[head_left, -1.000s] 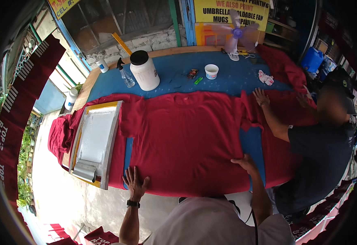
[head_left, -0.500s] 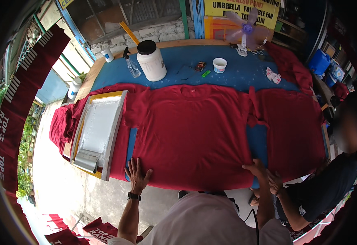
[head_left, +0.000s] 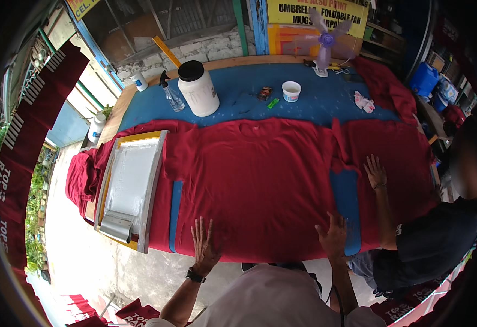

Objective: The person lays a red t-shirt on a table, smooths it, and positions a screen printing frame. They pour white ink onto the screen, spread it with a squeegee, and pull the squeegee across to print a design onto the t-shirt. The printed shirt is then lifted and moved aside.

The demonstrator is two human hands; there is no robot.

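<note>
A maroon T-shirt (head_left: 255, 180) lies spread out on the blue-padded table (head_left: 249, 82). My left hand (head_left: 204, 245) rests open over its lower left part, fingers spread. My right hand (head_left: 331, 237) is at the shirt's lower right, fingers apart and slightly blurred, holding nothing visible. Left of the shirt, a framed screen (head_left: 132, 185) with a metal bar (head_left: 115, 229) at its near end lies on more maroon fabric. A second maroon shirt (head_left: 394, 152) lies to the right, with a co-worker's hand (head_left: 376, 169) spread on it.
A co-worker (head_left: 432, 240) leans in at the right. Along the back stand a large white jar (head_left: 198, 95), a spray bottle (head_left: 174, 98), a small tub (head_left: 291, 90), a running fan (head_left: 325, 49) and crumpled paper (head_left: 364, 102). Maroon printed shirts (head_left: 34, 141) hang at the left.
My left hand has moved rightward across the shirt; my right hand's fingers have let go of the hem and spread. The co-worker's hand went down beside mine, then up onto the right shirt.
</note>
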